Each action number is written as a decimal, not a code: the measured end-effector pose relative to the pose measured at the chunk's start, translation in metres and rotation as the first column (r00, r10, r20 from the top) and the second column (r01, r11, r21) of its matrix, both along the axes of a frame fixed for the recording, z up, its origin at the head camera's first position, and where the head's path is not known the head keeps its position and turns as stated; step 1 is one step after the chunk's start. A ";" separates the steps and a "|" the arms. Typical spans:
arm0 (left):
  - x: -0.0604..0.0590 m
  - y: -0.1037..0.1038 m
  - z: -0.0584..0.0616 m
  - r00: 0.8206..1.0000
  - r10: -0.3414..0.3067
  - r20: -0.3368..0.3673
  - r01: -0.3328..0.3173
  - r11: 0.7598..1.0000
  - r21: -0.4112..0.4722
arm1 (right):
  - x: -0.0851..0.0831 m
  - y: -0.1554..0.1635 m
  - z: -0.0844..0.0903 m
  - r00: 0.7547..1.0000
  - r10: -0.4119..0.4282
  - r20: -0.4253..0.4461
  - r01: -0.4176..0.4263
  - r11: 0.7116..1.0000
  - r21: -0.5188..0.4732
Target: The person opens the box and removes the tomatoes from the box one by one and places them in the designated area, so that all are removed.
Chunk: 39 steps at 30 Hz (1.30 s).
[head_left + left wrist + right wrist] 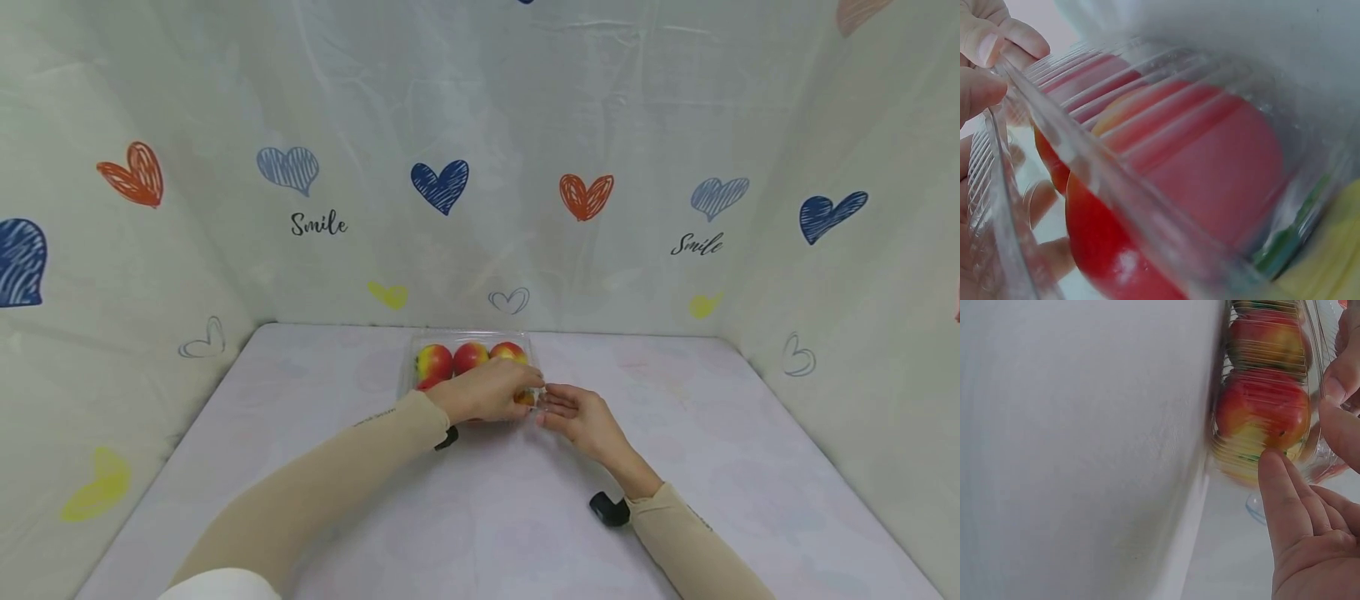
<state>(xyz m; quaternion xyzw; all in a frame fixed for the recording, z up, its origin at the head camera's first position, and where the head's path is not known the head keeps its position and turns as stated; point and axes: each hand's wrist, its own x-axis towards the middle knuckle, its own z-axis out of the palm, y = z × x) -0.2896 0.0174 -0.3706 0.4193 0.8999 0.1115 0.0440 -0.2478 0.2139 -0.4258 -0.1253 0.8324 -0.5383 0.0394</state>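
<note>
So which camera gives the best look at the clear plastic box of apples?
The head view: the whole clear box with its apples between both hands. Left wrist shows only a blurred ribbed wall and rim; right wrist shows one end, fingertips touching it.

I'm looking into a small draped recording booth, not a lived-in room: a pale sheet point(480, 108) printed with hearts and "Smile" walls in three sides, and a similar cloth covers the bench point(315, 467).
</note>
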 end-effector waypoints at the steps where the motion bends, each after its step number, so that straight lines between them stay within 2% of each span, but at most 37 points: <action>1: -0.001 0.000 0.000 1.000 -0.005 0.001 0.005 1.000 -0.001 | 0.000 0.000 0.000 1.000 -0.002 0.004 0.002 1.000 -0.008; 5: -0.002 -0.001 0.001 1.000 -0.029 0.003 0.029 1.000 -0.001 | 0.000 -0.001 -0.001 1.000 -0.011 0.002 0.011 1.000 -0.028; 10: -0.003 -0.005 0.006 0.999 -0.026 0.019 0.024 0.994 0.106 | 0.001 -0.003 -0.004 0.999 -0.037 0.006 0.037 0.998 -0.053; 13: -0.004 -0.007 0.008 0.999 -0.026 0.024 0.022 0.990 0.138 | 0.000 -0.003 -0.006 0.999 -0.042 -0.002 0.041 0.998 -0.049; 18: -0.003 -0.009 0.007 0.999 -0.047 0.021 0.046 0.999 0.024 | -0.001 -0.003 -0.005 0.999 -0.046 -0.025 0.045 0.998 -0.038; 22: -0.003 -0.009 0.001 1.000 -0.021 -0.005 0.021 0.998 -0.056 | -0.002 -0.003 -0.005 0.999 -0.042 -0.022 0.041 0.998 -0.038; 28: -0.004 -0.007 -0.009 0.996 0.027 -0.081 -0.034 0.996 -0.083 | -0.001 -0.004 -0.005 0.998 -0.058 -0.007 0.058 0.998 -0.034; 32: -0.004 -0.007 -0.009 0.996 0.063 -0.060 -0.068 0.994 -0.091 | 0.001 -0.005 -0.003 0.999 -0.054 -0.007 0.054 0.998 -0.031; 34: -0.004 -0.007 -0.008 0.997 0.064 -0.053 -0.069 0.993 -0.100 | 0.002 -0.005 -0.001 0.999 -0.054 -0.010 0.054 0.998 -0.024; 36: -0.004 -0.007 -0.006 0.997 0.060 -0.049 -0.065 0.992 -0.104 | 0.007 -0.008 0.008 0.999 -0.051 -0.007 0.051 0.999 -0.009; 39: -0.004 -0.006 -0.003 0.998 0.055 -0.044 -0.060 0.993 -0.100 | 0.006 -0.007 0.009 0.999 -0.047 -0.012 0.047 0.999 -0.004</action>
